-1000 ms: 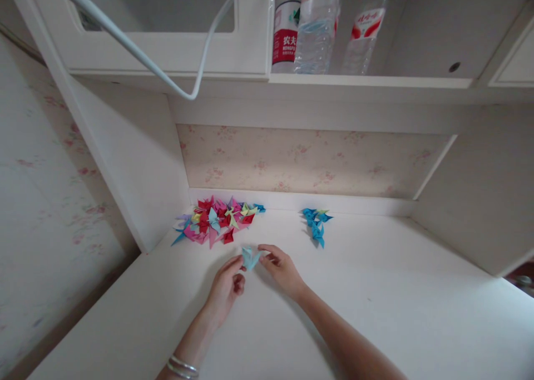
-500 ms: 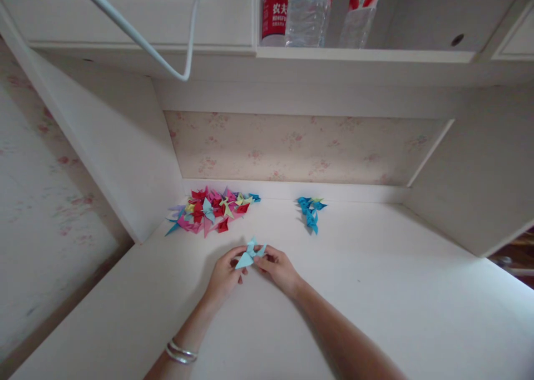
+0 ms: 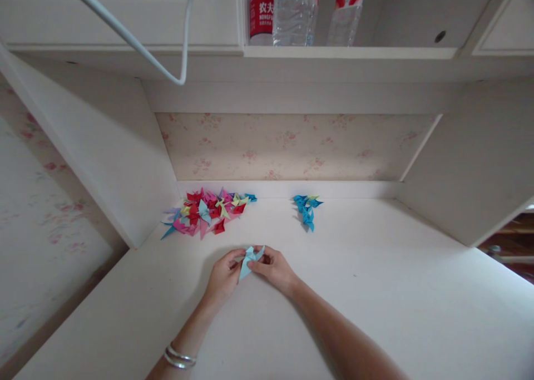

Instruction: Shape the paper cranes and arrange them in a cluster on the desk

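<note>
A pale blue origami crane is held between both hands, just above the white desk. My left hand grips its left side, fingers curled behind the paper. From the other side, my right hand pinches the crane with the thumb across its front. One pointed flap of the paper hangs down to the left and another sticks up to the right. Part of the crane is covered by the fingers.
A heap of colourful folded cranes lies at the back left. Several blue cranes form a small group to its right. Above are a shelf with plastic bottles and a white lamp arm.
The crane has been turned in my hands, its left flap now pointing more downward. My right thumb has shifted over it. The camera view has moved slightly to the right.
</note>
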`<state>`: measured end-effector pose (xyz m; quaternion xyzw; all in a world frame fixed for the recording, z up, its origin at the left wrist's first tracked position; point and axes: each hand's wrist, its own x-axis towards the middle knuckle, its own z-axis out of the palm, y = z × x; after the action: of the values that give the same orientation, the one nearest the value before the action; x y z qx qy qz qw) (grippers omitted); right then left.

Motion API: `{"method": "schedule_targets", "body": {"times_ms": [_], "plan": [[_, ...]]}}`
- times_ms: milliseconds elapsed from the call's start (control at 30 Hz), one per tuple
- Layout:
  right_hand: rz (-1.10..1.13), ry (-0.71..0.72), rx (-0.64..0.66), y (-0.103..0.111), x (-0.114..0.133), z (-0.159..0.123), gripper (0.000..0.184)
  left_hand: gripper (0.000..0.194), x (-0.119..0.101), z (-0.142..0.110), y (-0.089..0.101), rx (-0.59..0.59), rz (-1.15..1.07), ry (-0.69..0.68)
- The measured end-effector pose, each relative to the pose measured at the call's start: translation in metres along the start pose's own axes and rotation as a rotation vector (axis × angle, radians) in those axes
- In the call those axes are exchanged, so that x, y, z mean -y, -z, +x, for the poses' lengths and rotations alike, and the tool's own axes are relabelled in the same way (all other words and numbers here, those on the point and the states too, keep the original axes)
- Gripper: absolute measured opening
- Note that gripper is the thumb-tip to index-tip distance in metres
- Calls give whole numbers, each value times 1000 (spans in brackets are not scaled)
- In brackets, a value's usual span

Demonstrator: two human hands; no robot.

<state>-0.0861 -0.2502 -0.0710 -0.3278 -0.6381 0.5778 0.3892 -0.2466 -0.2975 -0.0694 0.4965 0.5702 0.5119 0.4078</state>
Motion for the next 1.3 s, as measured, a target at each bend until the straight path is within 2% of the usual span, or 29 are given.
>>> {"method": "schedule_targets", "body": {"times_ms": [367, 533, 633, 700, 800, 967, 1067, 1167, 1300], "plan": [[-78, 43, -32, 0, -4, 0, 37, 37, -1, 1, -1, -15, 1, -8], [-255, 208, -137, 2, 7, -6, 25, 38, 1, 0, -4, 15, -12, -2], [-289, 225, -139, 11, 10, -14, 21, 44, 0, -4, -9, 72, -5, 20], [-296, 204, -121, 23, 10, -20, 22, 49, -1, -8, -13, 133, -6, 24], [-368, 187, -144, 52, 9, -27, 21, 49, -5, -13, -17, 181, 7, 27], [-592, 193, -244, 116, 7, -34, 23, 41, -4, -13, -18, 156, 54, 73], [-690, 178, -307, 148, 3, -35, 26, 37, -1, -11, -19, 143, 107, 56], [-721, 187, -361, 168, -2, -35, 30, 32, 1, -10, -21, 131, 171, 18], [-737, 221, -347, 175, -6, -34, 30, 30, 2, -9, -22, 140, 212, -3]]}}
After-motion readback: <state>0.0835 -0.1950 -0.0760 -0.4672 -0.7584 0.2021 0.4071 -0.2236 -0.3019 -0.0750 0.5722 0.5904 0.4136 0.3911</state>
